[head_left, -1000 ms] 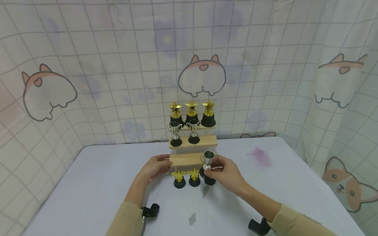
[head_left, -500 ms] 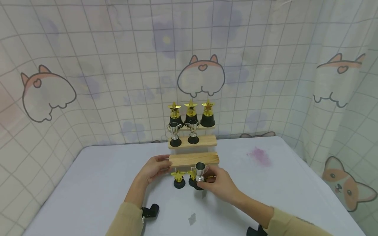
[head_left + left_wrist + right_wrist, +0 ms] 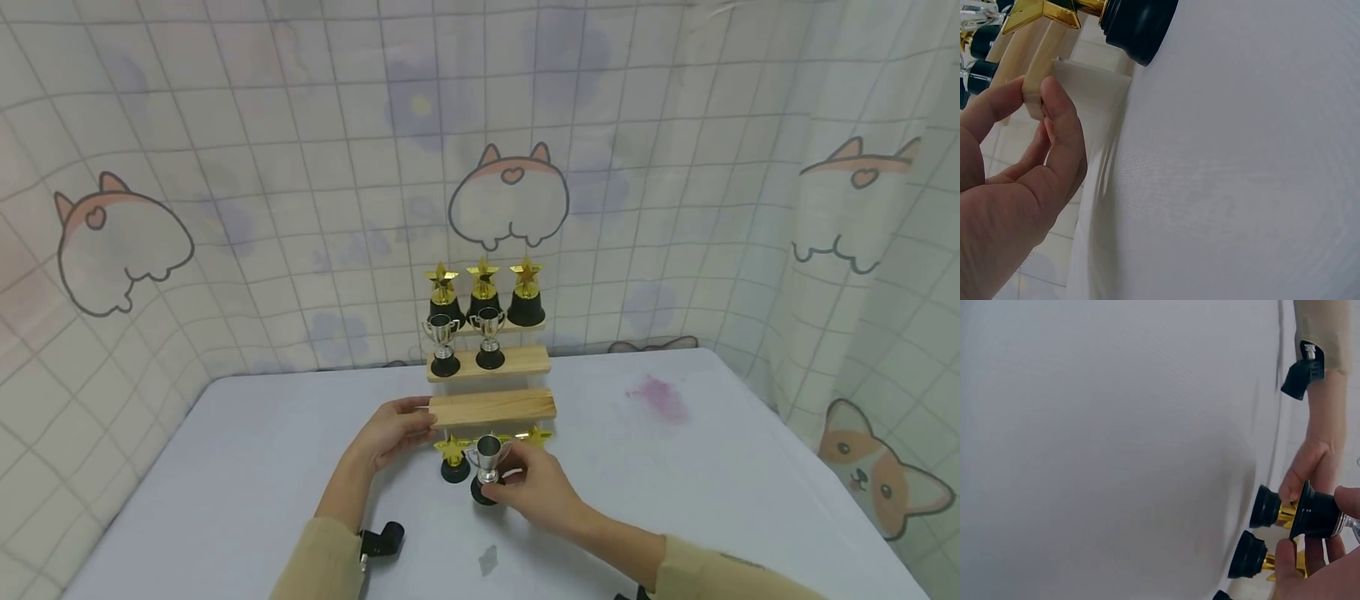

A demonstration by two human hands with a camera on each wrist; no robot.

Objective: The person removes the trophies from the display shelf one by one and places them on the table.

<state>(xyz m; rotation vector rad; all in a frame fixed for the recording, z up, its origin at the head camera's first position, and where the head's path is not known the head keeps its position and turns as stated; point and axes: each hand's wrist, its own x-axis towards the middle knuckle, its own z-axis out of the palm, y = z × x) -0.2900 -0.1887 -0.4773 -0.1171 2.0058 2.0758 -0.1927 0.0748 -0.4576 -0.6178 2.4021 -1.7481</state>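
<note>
The person's right hand [image 3: 542, 493] pinches a small silver cup trophy on a black round base [image 3: 487, 469], thumb and fingers closed on the base, as the right wrist view shows [image 3: 1317, 515]. The cup is upright, just above or on the white table [image 3: 247, 467]; which cannot be told. It sits at about 6 o'clock from the three-tier pale wooden step stand [image 3: 491, 407], in front of the row of small gold star trophies on black bases [image 3: 453, 457] standing on the table under the lowest step. Gripping low at the base probably keeps the cup vertical and its shiny bowl free of the fingers.

The left hand [image 3: 392, 433] grips the left end of the lowest step, at the stand's 9 o'clock; the left wrist view shows thumb and fingers [image 3: 1060, 125] wrapped round the plank end. That hold seems meant to steady the light stand.

Two more silver cup trophies [image 3: 465, 340] stand on the middle step, and three larger gold star trophies [image 3: 484, 292] line the top step at 12 o'clock.

No brand, label or readable writing shows; the checked backdrop curtain [image 3: 225, 167] carries only cartoon corgi drawings.
</note>
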